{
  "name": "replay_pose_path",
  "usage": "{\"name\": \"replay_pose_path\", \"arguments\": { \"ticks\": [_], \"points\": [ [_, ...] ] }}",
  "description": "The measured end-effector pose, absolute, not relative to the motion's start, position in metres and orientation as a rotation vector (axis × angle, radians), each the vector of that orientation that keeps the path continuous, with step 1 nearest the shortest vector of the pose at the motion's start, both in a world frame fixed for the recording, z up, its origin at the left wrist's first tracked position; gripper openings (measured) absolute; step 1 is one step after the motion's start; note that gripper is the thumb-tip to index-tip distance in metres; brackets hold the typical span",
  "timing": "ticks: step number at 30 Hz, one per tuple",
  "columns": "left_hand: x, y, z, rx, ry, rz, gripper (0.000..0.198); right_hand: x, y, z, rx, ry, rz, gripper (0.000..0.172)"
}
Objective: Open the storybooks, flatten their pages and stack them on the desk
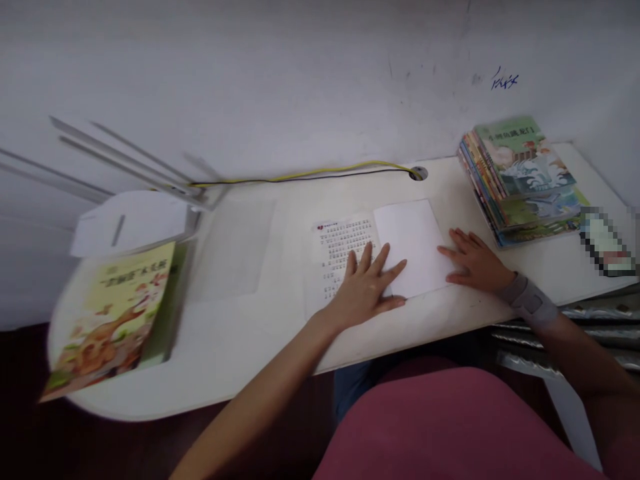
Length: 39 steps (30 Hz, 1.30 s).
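Note:
On the white desk lies an open book, its left page printed with lines of text and its right page blank. My left hand rests flat with fingers spread across the lower text page and the fold. At the right edge of the blank page, my right hand lies open, palm down, with its fingertips on or beside the paper. A grey band circles the right wrist. Neither hand grips anything. Part of the printed text is hidden under the left hand.
A stack of picture books stands at the right, near a blurred-out phone-like object. Yellow-covered books overhang the desk's left edge. A clear sheet lies left of centre, near a white stand base. Cables run along the wall.

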<state>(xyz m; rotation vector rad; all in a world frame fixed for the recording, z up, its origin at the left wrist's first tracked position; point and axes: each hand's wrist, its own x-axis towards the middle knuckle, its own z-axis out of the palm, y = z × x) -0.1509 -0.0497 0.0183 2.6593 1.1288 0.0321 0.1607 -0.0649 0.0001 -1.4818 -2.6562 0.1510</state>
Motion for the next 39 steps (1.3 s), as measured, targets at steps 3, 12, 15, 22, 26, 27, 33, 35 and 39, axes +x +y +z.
{"name": "replay_pose_path", "arguments": {
  "ticks": [3, 12, 15, 22, 26, 27, 33, 35, 39],
  "points": [
    [-0.149, -0.048, 0.019, 2.649, 1.113, 0.000, 0.077, 0.161, -0.065, 0.000, -1.483, -2.655, 0.151, 0.070],
    [-0.143, -0.047, 0.019, 2.645, 1.106, -0.019, 0.077, 0.161, -0.065, -0.001, -1.477, -2.652, 0.139, 0.069],
    [-0.140, -0.046, 0.019, 2.645, 1.104, -0.028, 0.078, 0.162, -0.065, -0.002, -1.471, -2.645, 0.148, 0.069],
    [-0.137, -0.046, 0.018, 2.637, 1.107, -0.024, 0.078, 0.161, -0.065, -0.001, -1.479, -2.653, 0.144, 0.069],
    [-0.136, -0.045, 0.016, 2.644, 1.100, 0.012, 0.078, 0.161, -0.065, -0.001, -1.486, -2.657, 0.146, 0.069],
    [-0.136, -0.045, 0.015, 2.644, 1.101, 0.017, 0.078, 0.161, -0.065, -0.001, -1.482, -2.660, 0.147, 0.069],
    [-0.133, -0.045, 0.018, 2.645, 1.099, -0.004, 0.079, 0.161, -0.065, 0.000, -1.476, -2.653, 0.140, 0.070],
    [-0.133, -0.045, 0.018, 2.651, 1.098, 0.006, 0.079, 0.161, -0.065, 0.000, -1.473, -2.653, 0.140, 0.070],
    [-0.132, -0.045, 0.014, 2.665, 1.102, 0.046, 0.079, 0.161, -0.065, -0.001, -1.470, -2.653, 0.135, 0.069]
  ]
}}
